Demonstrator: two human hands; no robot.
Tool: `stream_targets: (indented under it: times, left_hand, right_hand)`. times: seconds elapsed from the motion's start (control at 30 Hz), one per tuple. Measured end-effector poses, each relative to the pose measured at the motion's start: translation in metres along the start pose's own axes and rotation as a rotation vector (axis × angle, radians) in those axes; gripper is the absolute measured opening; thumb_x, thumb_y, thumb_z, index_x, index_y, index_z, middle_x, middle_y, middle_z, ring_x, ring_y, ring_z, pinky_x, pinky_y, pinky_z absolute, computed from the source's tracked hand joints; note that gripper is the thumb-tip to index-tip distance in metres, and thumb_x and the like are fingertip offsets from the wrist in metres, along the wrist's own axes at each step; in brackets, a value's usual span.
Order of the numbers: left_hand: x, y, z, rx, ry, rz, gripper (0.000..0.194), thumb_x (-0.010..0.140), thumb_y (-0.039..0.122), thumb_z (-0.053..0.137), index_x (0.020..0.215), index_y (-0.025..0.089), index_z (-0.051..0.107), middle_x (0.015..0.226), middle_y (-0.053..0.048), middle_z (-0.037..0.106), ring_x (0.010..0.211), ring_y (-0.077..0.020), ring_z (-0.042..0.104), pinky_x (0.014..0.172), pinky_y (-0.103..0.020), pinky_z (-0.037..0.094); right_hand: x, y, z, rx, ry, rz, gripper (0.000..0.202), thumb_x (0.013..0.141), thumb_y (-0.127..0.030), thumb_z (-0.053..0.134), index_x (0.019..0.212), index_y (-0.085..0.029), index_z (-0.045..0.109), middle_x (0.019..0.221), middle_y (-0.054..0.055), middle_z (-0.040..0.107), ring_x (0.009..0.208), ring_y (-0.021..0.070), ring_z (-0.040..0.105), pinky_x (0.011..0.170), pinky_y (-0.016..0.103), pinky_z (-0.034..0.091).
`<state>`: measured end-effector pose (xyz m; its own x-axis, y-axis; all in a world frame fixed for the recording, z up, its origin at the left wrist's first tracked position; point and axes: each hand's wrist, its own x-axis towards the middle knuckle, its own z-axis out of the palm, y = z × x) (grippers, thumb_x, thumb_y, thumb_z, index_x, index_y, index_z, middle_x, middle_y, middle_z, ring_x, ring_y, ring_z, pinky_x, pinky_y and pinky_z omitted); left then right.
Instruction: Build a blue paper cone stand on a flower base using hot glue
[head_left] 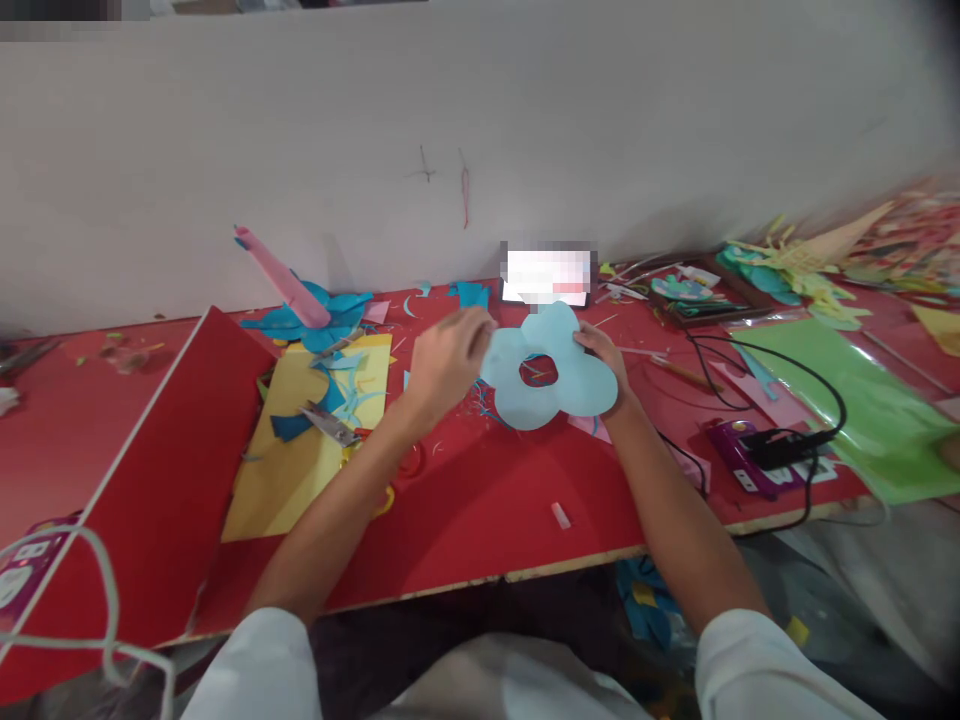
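Observation:
A light blue paper flower (525, 405) with a round hole in its middle is held up over the red table. My right hand (607, 362) grips its right side, with the thumb on top at the edge. My left hand (448, 362) is closed, fingers bent together, at the left petal. Whether it pinches the paper or some small thing is hidden. Below my left forearm lie scissors (330, 425) with open blades, on a yellow sheet (296, 470) strewn with blue scraps. Red and yellow handle loops show beside the forearm.
A pink paper cone on blue petals (292, 290) stands back left. Behind the flower is a lit screen (546, 275). A purple power strip (742, 460) with black cables sits right, near a green sheet (855, 400). A small pink-and-white piece (560, 515) lies near the table's front edge.

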<state>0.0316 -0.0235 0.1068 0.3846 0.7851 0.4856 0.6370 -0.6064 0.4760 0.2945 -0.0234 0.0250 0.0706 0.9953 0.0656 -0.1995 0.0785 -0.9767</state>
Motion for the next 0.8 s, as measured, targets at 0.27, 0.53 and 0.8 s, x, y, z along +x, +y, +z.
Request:
stream_targets:
  times: [0.27, 0.53, 0.8]
  left_hand:
    - [-0.004, -0.103, 0.053, 0.008, -0.122, -0.067, 0.045, 0.104, 0.037, 0.051, 0.147, 0.024, 0.057, 0.155, -0.015, 0.051, 0.143, -0.0294, 0.051, 0.118, -0.05, 0.042]
    - [0.001, -0.109, 0.057, -0.074, -0.149, -0.134, 0.056, 0.108, 0.054, 0.03, 0.098, 0.02, 0.072, 0.121, -0.012, 0.073, 0.116, -0.0259, 0.068, 0.105, -0.04, 0.05]
    - [0.001, -0.112, 0.053, -0.159, -0.106, -0.162, 0.037, 0.096, 0.056, 0.062, 0.109, 0.021, 0.065, 0.11, -0.009, 0.073, 0.1, -0.0235, 0.07, 0.087, -0.035, 0.054]
  right_hand:
    - [-0.004, -0.001, 0.006, 0.088, -0.02, 0.028, 0.025, 0.076, -0.046, 0.076, 0.079, -0.026, 0.061, 0.069, -0.002, 0.053, 0.062, 0.0166, 0.047, 0.061, 0.032, 0.044]
    - [-0.003, -0.002, 0.003, 0.051, -0.007, 0.009, 0.027, 0.076, -0.05, 0.075, 0.085, -0.028, 0.061, 0.075, 0.0, 0.06, 0.071, 0.0204, 0.055, 0.067, 0.035, 0.049]
    - [0.002, 0.004, -0.005, -0.042, -0.009, -0.024, 0.036, 0.077, -0.062, 0.069, 0.09, -0.029, 0.06, 0.083, 0.002, 0.064, 0.08, 0.0245, 0.061, 0.069, 0.037, 0.05]
